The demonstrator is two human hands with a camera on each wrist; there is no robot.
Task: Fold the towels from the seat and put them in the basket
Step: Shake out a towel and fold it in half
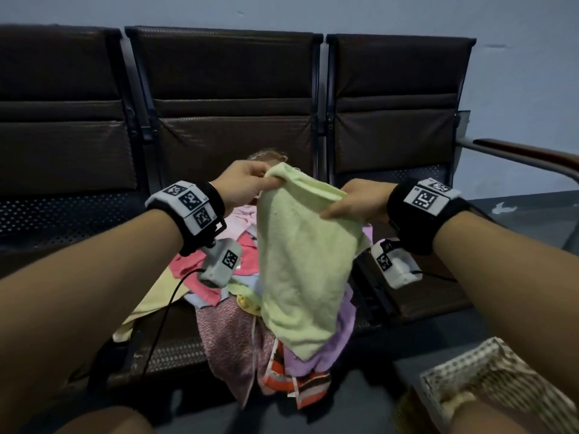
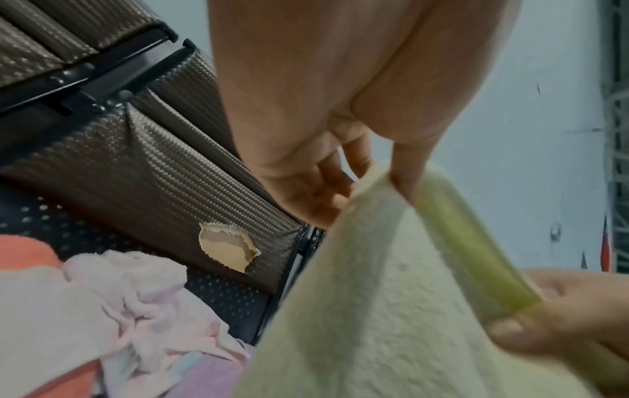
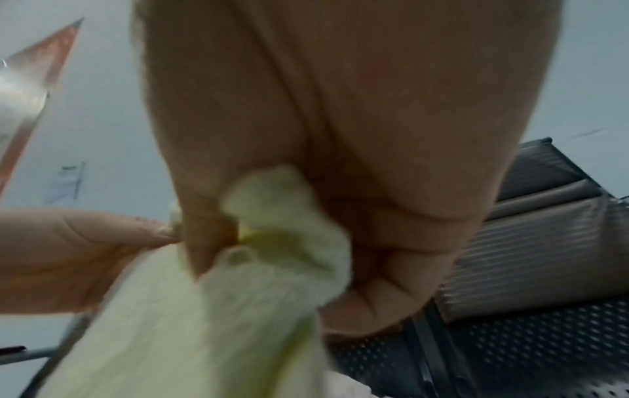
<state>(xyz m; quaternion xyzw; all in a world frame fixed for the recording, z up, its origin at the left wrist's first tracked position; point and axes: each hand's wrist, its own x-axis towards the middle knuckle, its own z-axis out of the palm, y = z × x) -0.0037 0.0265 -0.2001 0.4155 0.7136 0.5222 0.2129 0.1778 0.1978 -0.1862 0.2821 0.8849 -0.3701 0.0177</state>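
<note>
Above the middle seat (image 1: 175, 349) of a row of three brown seats, we hold one pale green towel (image 1: 300, 270) up by its top edge. Left hand (image 1: 242, 183) pinches the far left corner between thumb and fingers; the left wrist view shows the thumb (image 2: 413, 167) lying on the cloth and the hem running away from it down to the right hand (image 2: 561, 320). Right hand (image 1: 360, 200) has its grip closed on the other end of that edge, with cloth bunched inside the curled fingers (image 3: 384, 299). Long axis of the towel runs top to bottom: it hangs from the two hands, and its lower end points at us and drapes over the pile of towels (image 1: 238, 308) on the seat.

Hard to make out: both wrist views are blurred. Lower part of the pile is hidden behind the hanging towel. We cannot count the heap exactly; visible in it are pink, coral, yellow, lilac, a speckled red piece and an orange striped one. Whether the green towel is doubled over or single we cannot tell.

Count: two hands, both on the one towel; three seat backs; one basket (image 1: 513, 380), woven, at lower right on the floor, cut off by the frame edge and partly covered by the right forearm, with something pale yellow inside. One torn patch (image 2: 228, 249) shows on the backrest behind the pile.
</note>
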